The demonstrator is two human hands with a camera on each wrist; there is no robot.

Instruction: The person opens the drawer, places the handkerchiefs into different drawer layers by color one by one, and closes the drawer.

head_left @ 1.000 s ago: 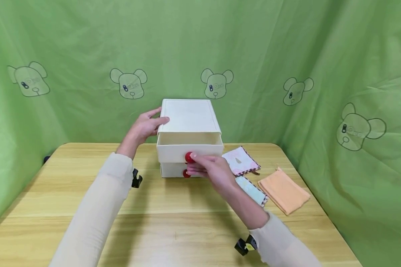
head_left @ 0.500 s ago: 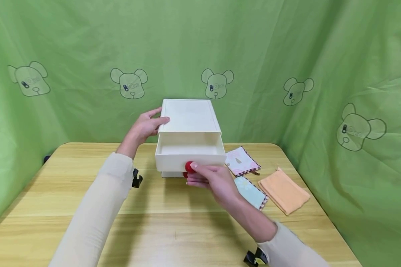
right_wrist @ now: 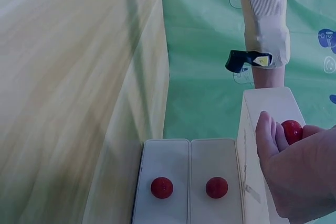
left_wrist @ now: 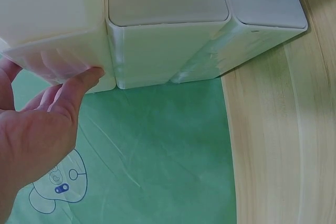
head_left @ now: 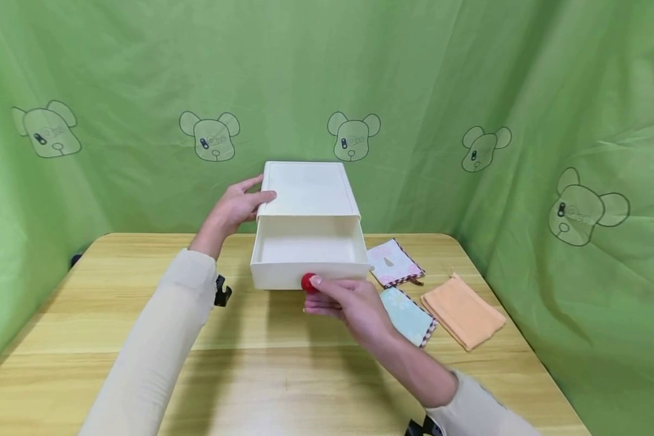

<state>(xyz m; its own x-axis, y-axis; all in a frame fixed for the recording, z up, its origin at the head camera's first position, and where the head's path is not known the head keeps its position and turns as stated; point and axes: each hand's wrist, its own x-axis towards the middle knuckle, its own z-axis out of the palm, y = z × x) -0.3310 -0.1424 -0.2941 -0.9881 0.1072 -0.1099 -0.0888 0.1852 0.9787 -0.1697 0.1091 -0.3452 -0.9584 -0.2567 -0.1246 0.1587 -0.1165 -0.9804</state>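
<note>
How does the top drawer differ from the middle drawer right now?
The top drawer is pulled out, while the middle drawer looks shut. The top drawer's inside shows in the head view; the middle drawer's does not. The right hand grips the top drawer's red knob, while no hand touches the middle drawer's red knob. Both have a whitish front with a round red knob.

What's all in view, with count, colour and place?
cabinet: 1, white, on table
drawers: 3, white, stacked, top one open
knobs: 3, red, on drawers
patterned cloths: 2, pinkish-white, pale blue, right of cabinet
plain cloth: 1, orange, far right
table: 1, light brown, beneath
curtain: 1, green, around table
dark object: 1, blackish, far left, unclear
clips: 2, black, at wrists
sleeves: 2, cream, forearms
left hand: 1, bare, on cabinet
right hand: 1, bare, on top knob
</note>
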